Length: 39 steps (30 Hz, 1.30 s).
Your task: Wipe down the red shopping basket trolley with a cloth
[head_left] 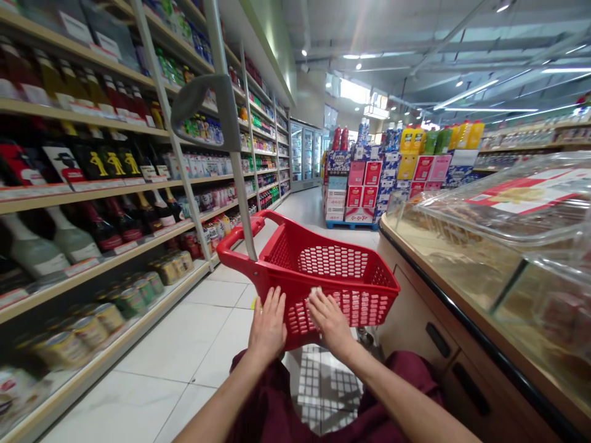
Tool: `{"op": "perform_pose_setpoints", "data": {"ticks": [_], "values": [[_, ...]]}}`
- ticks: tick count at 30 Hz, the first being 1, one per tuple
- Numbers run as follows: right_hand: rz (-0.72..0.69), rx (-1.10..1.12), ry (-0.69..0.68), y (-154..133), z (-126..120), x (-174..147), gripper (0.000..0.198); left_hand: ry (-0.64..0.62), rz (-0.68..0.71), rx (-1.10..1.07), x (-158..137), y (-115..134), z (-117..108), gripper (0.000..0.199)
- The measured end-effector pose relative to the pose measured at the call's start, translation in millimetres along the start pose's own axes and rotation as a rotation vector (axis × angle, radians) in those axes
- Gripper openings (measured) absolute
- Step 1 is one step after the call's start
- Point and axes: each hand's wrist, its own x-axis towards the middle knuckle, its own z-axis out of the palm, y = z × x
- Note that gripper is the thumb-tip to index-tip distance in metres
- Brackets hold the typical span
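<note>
From the head camera, I see my left hand (268, 323) spread flat, fingers open, against the near wall of the red basket (323, 271). My right hand (330, 320) lies open beside it on the same wall, palm down, fingertips up at the rim. Neither hand grips anything; both just press on the plastic, which seems to steady the basket, since it stands on the floor just in front of my knees and looks tilted a little to the right.

The basket's long grey handle (231, 141) rises upright from its left side, out of my reach for now, so my palms do the holding. The inside shows no goods that I can make out.

On the left run shelves (92, 197) of bottles (111, 163) and tins. On the right a counter (462, 320) with clear lidded bins stands close. Far down the aisle are stacked boxes (364, 184).
</note>
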Motion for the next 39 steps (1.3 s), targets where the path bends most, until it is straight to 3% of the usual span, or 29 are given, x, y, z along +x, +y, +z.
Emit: {"op": "perform_pose_setpoints", "data": {"ticks": [4,10,16,22,28,34,39], "values": [[0.030,-0.007,0.039,-5,-5,33,0.036,0.033,0.002,0.016,-1,-7,-2,0.056],[-0.048,0.041,-0.074,-24,15,20,0.032,0.048,-0.028,0.041,-7,-21,-4,0.057],[-0.025,0.079,0.008,-40,-2,70,0.040,0.037,-0.078,0.074,-10,-37,-15,0.058],[-0.091,0.104,-0.134,-46,20,50,0.032,0.035,-0.122,0.105,-14,-51,-19,0.058],[-0.132,0.125,0.002,-71,4,112,0.037,0.023,-0.179,0.100,-12,-66,-30,0.058],[-0.246,0.117,-0.203,-86,12,110,0.029,0.059,-0.165,0.106,-15,-80,-30,0.056],[-0.181,0.098,-0.053,-82,1,133,0.037,0.083,-0.199,0.103,-15,-83,-29,0.059]]}}
